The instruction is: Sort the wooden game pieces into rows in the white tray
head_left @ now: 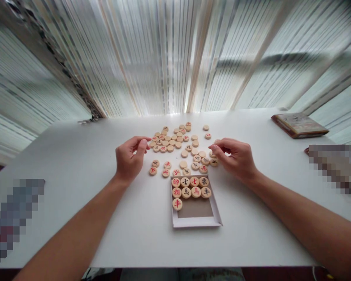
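Note:
My left hand (131, 158) hovers at the left edge of a loose spread of round wooden Chinese chess pieces (172, 143), its fingers curled and thumb near the index finger. Whether a piece is pinched there cannot be made out. On the right side of the spread, my right hand (235, 158) is closed in a similar pinch, close to a partly covered piece (213, 154); what it holds, if anything, is hidden. Between my forearms lies a shallow white box (197, 224), with two full rows of red and black pieces and one red piece (177, 204) starting a third row.
A brown-edged flat box (300, 124) lies at the table's far right. The white table (134, 238) ends just in front of me, and striped curtains (169, 58) hang behind its far edge. Blurred-out items sit at both sides.

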Action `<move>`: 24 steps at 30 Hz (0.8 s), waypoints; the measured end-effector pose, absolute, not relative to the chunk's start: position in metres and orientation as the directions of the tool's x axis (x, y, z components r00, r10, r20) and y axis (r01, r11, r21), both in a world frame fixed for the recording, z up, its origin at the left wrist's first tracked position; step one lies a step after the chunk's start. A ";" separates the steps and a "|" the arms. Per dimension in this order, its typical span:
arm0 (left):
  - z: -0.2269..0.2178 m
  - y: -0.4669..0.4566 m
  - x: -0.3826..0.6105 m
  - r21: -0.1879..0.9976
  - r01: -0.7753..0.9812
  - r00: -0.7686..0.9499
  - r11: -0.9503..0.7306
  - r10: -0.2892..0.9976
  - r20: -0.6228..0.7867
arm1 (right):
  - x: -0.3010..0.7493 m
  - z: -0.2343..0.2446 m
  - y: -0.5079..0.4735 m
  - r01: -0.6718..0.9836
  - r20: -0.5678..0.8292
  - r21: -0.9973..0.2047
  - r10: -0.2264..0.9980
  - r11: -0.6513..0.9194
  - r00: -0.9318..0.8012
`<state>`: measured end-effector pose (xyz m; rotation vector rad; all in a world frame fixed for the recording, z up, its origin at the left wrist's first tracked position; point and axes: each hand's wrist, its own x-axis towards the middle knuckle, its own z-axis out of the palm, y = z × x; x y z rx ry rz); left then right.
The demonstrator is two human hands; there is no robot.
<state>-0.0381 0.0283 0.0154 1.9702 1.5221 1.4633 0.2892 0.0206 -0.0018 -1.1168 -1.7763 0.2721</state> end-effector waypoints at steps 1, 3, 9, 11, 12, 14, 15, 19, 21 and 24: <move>0.014 0.028 -0.039 0.697 0.581 -0.043 -0.420 0.839 0.542 | 0.290 -0.002 0.021 0.565 0.611 -0.618 0.786 0.547 -0.092; 0.013 0.026 -0.038 0.692 0.586 -0.011 -0.422 0.850 0.527 | 0.290 -0.002 0.020 0.567 0.604 -0.622 0.792 0.539 -0.090; 0.011 0.024 -0.033 0.657 0.612 0.046 -0.441 0.848 0.527 | 0.289 -0.003 0.015 0.568 0.579 -0.612 0.801 0.550 -0.152; 0.011 0.024 -0.033 0.655 0.615 0.043 -0.438 0.849 0.527 | 0.289 -0.003 0.013 0.568 0.557 -0.623 0.815 0.538 -0.161; 0.011 0.024 -0.032 0.657 0.615 0.042 -0.436 0.850 0.525 | 0.289 -0.003 0.013 0.570 0.548 -0.632 0.823 0.526 -0.152; 0.011 0.024 -0.031 0.660 0.614 0.050 -0.434 0.855 0.516 | 0.288 -0.003 0.013 0.578 0.537 -0.648 0.836 0.496 -0.116; 0.010 0.024 -0.031 0.660 0.613 0.062 -0.435 0.858 0.509 | 0.288 -0.002 0.013 0.581 0.532 -0.654 0.841 0.483 -0.100; 0.011 0.021 -0.027 0.651 0.610 0.136 -0.451 0.870 0.474 | 0.287 0.000 0.012 0.570 0.527 -0.668 0.845 0.478 -0.091; 0.011 0.020 -0.025 0.647 0.612 0.166 -0.454 0.874 0.456 | 0.287 0.000 0.012 0.562 0.527 -0.668 0.843 0.488 -0.105; 0.011 0.020 -0.025 0.650 0.615 0.181 -0.447 0.882 0.436 | 0.286 0.001 0.012 0.566 0.522 -0.666 0.846 0.486 -0.113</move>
